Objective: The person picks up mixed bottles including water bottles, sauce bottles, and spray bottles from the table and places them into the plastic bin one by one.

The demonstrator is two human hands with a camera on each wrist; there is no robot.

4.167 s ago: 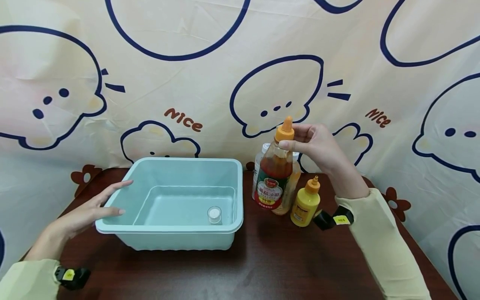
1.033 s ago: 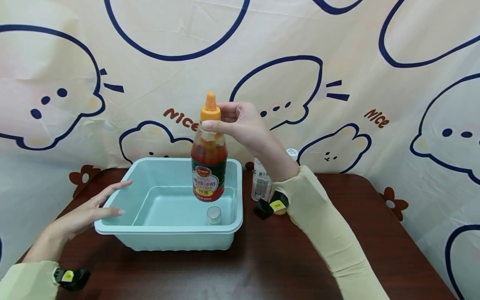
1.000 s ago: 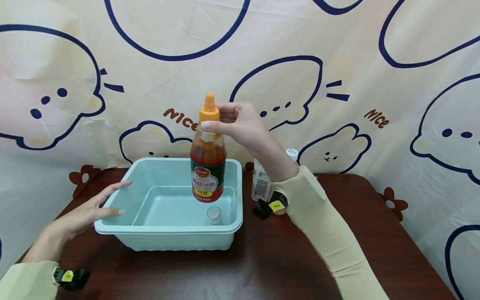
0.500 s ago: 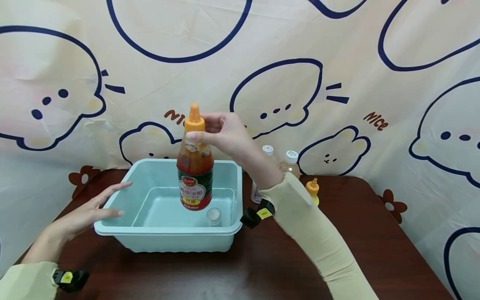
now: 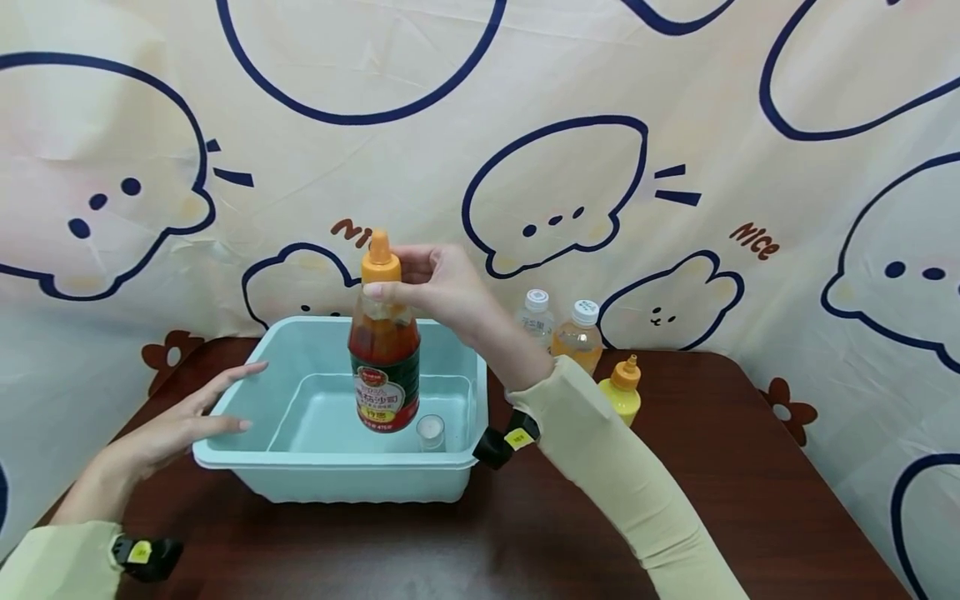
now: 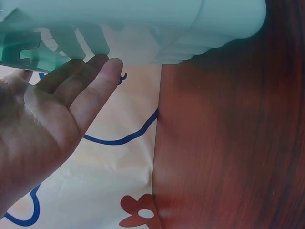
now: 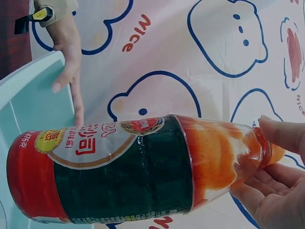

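My right hand (image 5: 438,283) pinches a ketchup bottle (image 5: 384,367) by its neck, just under the orange nozzle cap. The bottle is upright, over the inside of a pale blue-green plastic tub (image 5: 341,483). In the right wrist view the ketchup bottle (image 7: 124,176) shows a green and red label, with thumb and fingers at its neck. My left hand (image 5: 172,425) rests on the tub's left rim, thumb and index reaching over it. In the left wrist view the left hand (image 6: 52,109) has nearly straight fingers against the tub's outer wall. A small clear-sided item with a white top (image 5: 431,432) is inside the tub.
Right of the tub stand a clear bottle with a white cap (image 5: 536,317), a bottle of orange-tinted drink (image 5: 577,342) and a yellow squeeze bottle (image 5: 621,396), partly behind my right forearm. They are on a dark wooden table (image 5: 712,483), before a printed cloth backdrop (image 5: 420,167).
The ketchup bottle came from the bottle group on the right, moved left over the tub, then sank lower in the last second. My left hand and the tub have stayed put.
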